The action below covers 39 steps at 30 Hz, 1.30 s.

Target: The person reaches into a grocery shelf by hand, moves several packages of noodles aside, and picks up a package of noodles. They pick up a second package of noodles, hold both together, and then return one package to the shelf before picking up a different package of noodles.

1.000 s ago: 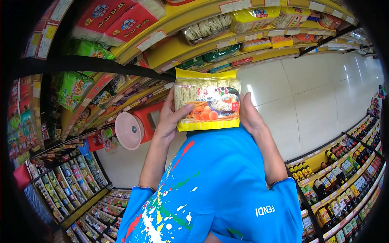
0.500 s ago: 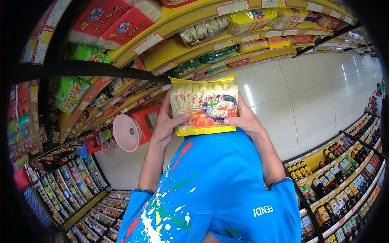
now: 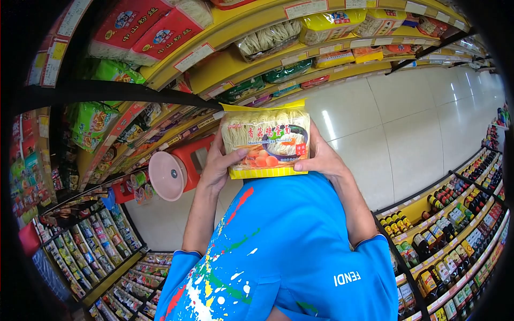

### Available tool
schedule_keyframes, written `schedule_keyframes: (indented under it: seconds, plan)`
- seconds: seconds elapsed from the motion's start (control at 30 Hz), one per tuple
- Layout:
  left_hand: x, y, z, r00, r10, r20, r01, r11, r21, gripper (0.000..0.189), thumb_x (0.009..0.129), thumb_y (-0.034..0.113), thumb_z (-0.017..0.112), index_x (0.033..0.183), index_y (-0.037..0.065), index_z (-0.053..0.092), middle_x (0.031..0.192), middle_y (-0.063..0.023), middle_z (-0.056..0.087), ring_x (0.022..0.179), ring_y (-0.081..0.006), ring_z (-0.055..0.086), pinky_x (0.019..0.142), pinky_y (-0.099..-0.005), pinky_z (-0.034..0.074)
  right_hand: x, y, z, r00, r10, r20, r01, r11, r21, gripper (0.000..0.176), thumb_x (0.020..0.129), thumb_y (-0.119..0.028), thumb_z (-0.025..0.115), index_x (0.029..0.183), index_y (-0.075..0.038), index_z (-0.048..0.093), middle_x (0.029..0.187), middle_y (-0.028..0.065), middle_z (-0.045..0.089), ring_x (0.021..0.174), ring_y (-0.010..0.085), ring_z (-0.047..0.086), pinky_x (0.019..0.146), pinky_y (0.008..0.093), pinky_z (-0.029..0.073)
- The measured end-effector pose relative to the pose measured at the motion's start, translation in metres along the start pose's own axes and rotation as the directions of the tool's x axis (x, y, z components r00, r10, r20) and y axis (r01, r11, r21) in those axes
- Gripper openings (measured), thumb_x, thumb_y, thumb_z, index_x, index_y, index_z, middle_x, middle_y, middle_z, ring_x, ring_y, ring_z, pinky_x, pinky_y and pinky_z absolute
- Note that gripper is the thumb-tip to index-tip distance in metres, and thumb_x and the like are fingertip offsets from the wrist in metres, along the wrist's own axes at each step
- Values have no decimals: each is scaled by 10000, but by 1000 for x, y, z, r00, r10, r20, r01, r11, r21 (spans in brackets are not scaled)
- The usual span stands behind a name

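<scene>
A clear and yellow packet of mushroom egg noodles [image 3: 266, 140] is held up in front of my body, its printed front facing me. My left hand [image 3: 218, 162] grips its left side, the thumb lying over the lower front. On the opposite side my right hand [image 3: 325, 158] has its thumb pressed on the lower right corner. The other fingers of both hands are mostly hidden behind the packet. Its bottom edge is close to my blue shirt [image 3: 284, 230].
Yellow shelves [image 3: 214, 69] with noodle packets run across the top and left. A pink basin [image 3: 167, 175] rests by a red stool [image 3: 194, 160] at left. Bottles line a shelf [image 3: 444, 224] on the right. Tiled floor [image 3: 396, 123] lies between the shelves.
The noodle packet has shifted slightly left and turned a little in both hands. My grip on both sides stays the same.
</scene>
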<state>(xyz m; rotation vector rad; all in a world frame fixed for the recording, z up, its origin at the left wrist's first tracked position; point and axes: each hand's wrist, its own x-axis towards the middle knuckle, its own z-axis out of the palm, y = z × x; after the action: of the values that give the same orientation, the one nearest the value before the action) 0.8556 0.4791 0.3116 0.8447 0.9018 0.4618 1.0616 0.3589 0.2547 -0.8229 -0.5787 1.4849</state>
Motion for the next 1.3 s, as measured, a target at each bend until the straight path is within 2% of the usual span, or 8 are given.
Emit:
schedule_keyframes:
  seconds: [0.4, 0.53, 0.8, 0.87, 0.97, 1.07, 1.17, 1.3]
  plan:
    - [3, -5, 1, 999, -32, -7, 33, 997, 75, 786, 707, 78, 710, 1347, 7, 259, 1273, -138, 441, 1168, -223, 454, 986, -332, 365, 8, 4, 0, 999, -5, -44, 7, 1000, 28, 1068, 607, -88, 783, 1407, -38, 77, 1343, 128, 334, 1242, 200, 340, 1040, 310, 267]
    - [5, -4, -1, 999, -21, 49, 16, 995, 101, 772, 771, 159, 684, 1370, 12, 219, 1323, -131, 398, 1207, -218, 414, 1002, -334, 344, 6, 0, -1, 987, 113, -115, -108, 993, 48, 966, 670, -39, 727, 1406, -35, 101, 1289, 126, 409, 1176, 199, 429, 990, 303, 347]
    - [50, 5, -37, 995, -75, 72, 66, 990, 123, 684, 878, 242, 564, 1397, 24, 177, 1238, -80, 468, 1126, -179, 463, 979, -288, 341, -2, 16, -18, 973, 115, -200, -52, 953, 297, 870, 665, -22, 705, 1372, -4, 197, 1234, 118, 474, 1102, 186, 500, 949, 294, 395]
    - [71, 25, -36, 987, 85, -135, -31, 933, 359, 697, 852, 228, 609, 1383, 6, 216, 1134, -43, 509, 1065, -150, 478, 957, -264, 336, -8, 20, -24, 967, 136, -215, -55, 937, 346, 805, 680, -35, 691, 1348, -2, 243, 1212, 117, 494, 1094, 187, 509, 949, 296, 395]
    - [114, 45, -59, 922, 293, -253, -157, 881, 447, 718, 816, 212, 659, 1364, -7, 250, 1129, -35, 513, 1074, -150, 469, 961, -256, 317, -17, 17, -26, 961, 117, -249, -19, 932, 363, 757, 683, -43, 687, 1321, -8, 282, 1197, 118, 508, 1094, 195, 513, 949, 309, 399]
    - [173, 60, -111, 885, 426, -185, -248, 770, 588, 691, 787, 185, 688, 1331, -19, 315, 1219, -53, 490, 1115, -173, 451, 963, -269, 310, -24, 18, -27, 958, 89, -271, 22, 924, 382, 768, 666, -34, 700, 1315, -15, 289, 1200, 120, 507, 1099, 204, 513, 961, 325, 396]
    - [182, 80, -97, 875, 358, -324, -66, 753, 654, 615, 792, 188, 679, 1293, -14, 386, 1305, -72, 438, 1156, -193, 425, 977, -293, 298, -30, 17, -30, 957, 53, -284, 63, 920, 387, 778, 653, -25, 710, 1310, -18, 293, 1202, 121, 505, 1104, 213, 511, 974, 341, 392]
    - [197, 85, -104, 850, 422, -315, -74, 688, 722, 548, 800, 190, 665, 1263, 4, 438, 1323, -84, 429, 1175, -204, 413, 976, -304, 295, -37, 18, -30, 950, 48, -309, 80, 918, 389, 814, 640, -25, 717, 1326, -19, 278, 1217, 111, 494, 1122, 206, 496, 982, 332, 380]
